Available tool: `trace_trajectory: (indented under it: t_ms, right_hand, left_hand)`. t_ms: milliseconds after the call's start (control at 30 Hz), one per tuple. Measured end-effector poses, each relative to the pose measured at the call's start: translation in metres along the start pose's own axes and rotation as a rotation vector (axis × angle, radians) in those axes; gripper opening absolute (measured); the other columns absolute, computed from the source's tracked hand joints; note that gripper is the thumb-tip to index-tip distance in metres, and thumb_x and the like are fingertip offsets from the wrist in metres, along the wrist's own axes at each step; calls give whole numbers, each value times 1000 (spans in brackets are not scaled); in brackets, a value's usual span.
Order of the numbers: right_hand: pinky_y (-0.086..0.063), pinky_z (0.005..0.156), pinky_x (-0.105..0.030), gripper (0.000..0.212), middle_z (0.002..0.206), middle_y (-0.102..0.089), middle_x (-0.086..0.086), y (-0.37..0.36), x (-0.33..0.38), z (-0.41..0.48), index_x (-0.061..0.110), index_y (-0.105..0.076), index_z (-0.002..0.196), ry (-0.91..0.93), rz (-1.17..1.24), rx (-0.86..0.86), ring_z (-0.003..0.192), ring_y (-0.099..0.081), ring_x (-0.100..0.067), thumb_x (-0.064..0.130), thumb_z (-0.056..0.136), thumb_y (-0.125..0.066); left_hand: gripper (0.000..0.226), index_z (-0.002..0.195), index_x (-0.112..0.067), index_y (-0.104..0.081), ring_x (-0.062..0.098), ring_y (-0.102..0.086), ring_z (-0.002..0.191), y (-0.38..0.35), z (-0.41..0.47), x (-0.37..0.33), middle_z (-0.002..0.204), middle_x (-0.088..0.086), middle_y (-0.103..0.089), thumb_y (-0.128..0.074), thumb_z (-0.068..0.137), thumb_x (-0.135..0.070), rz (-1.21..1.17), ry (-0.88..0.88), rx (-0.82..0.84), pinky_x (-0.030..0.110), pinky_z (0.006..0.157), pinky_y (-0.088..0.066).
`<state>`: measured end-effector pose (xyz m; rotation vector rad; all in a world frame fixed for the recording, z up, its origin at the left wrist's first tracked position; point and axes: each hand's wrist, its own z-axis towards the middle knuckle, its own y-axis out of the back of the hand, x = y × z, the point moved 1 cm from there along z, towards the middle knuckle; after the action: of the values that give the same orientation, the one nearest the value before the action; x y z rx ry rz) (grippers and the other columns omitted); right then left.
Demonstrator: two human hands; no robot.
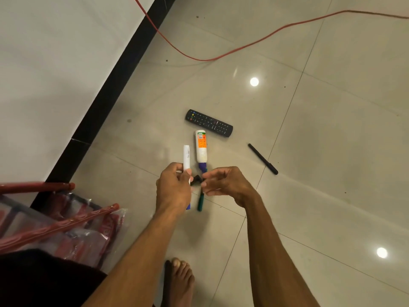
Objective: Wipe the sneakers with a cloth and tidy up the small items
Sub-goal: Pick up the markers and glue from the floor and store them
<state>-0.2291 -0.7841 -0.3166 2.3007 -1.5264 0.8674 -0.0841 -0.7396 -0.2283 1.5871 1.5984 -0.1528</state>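
My left hand (pixel 173 187) grips a white marker (pixel 186 158) with a blue lower end, held upright above the floor. My right hand (pixel 223 182) faces it with curled fingers, and its fingertips pinch a small black piece (pixel 196 180) between the two hands. A green pen (pixel 200 202) runs under the hands, its upper part hidden by them. A white bottle (pixel 201 149) with an orange label and purple cap lies just beyond. Farther out lie a black remote (pixel 209 122) and a black pen (pixel 263 159). No sneakers or cloth are in view.
A red cable (pixel 221 56) snakes across the tiled floor at the back. A black skirting strip (pixel 106 94) runs along the white wall on the left. A clear plastic bag with red print (pixel 66 229) sits at lower left. My bare foot (pixel 178 282) is at the bottom.
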Motion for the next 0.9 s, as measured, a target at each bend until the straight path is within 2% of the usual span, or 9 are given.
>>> trace_trajectory:
  t_ms: [67,133,200,367,467,567,733,833,900]
  right_hand:
    - [-61,74,-40,25,84,-73,-17,-1,-26,23,-4,-69,100,-127,-105,-243,71,-72,-25,2,77,-78]
    - [-61,71,-39,22,87,-72,-14,-8,-50,42,4,-68,89,-216,-212,-418,71,-71,-24,9,73,-83]
    - [-60,74,-39,25,95,-68,-11,-20,-65,55,11,-64,88,-222,-341,-468,79,-69,-25,17,73,-82]
    - [-53,84,-37,37,115,-57,-11,-44,-77,70,9,-54,115,-232,-607,-472,103,-60,-29,25,85,-68]
    - [-52,85,-36,36,117,-57,-11,-52,-81,76,9,-52,117,-241,-610,-481,105,-60,-28,27,88,-65]
    - [-51,86,-34,31,119,-57,-10,-55,-84,81,10,-51,120,-239,-658,-499,106,-59,-26,26,94,-58]
    - [-53,89,-36,26,118,-57,-12,-49,-89,85,7,-52,119,-259,-607,-554,106,-60,-27,15,95,-54]
    - [-57,81,-39,26,107,-61,-12,-37,-88,80,5,-57,105,-281,-412,-607,94,-64,-28,20,86,-67]
    - [-60,72,-39,19,92,-68,-12,-26,-82,72,6,-63,86,-249,-260,-618,78,-68,-26,20,80,-74]
  left_hand:
    - [2,95,-18,-59,24,-68,80,-2,-1,-3,91,7,-70,-58,97,-18,-7,3,10,46,80,-58]
    - [2,97,-18,-59,24,-67,87,-4,-2,-4,98,9,-70,-59,96,-18,-4,6,32,46,83,-57]
    - [6,98,-21,-57,23,-66,90,-5,-3,-2,100,7,-69,-59,96,-16,8,15,47,44,86,-57]
    - [13,100,-23,-53,23,-66,91,-6,-6,5,101,7,-68,-58,95,-13,22,40,55,41,91,-55]
    - [18,101,-24,-51,18,-62,85,-7,-7,8,98,3,-65,-62,93,-11,34,32,57,33,85,-52]
    - [21,100,-23,-55,16,-62,80,-4,-5,8,92,0,-64,-66,90,-9,28,19,41,22,72,-49]
    - [24,105,-23,-59,16,-63,81,-1,1,6,85,-7,-59,-68,88,-8,11,23,15,25,74,-51]
    - [28,112,-20,-61,16,-63,83,-1,2,5,87,-4,-61,-68,88,-6,7,37,30,28,78,-53]
    - [29,109,-21,-60,17,-64,83,-3,2,6,86,-3,-62,-70,86,-5,-12,52,43,27,77,-53]
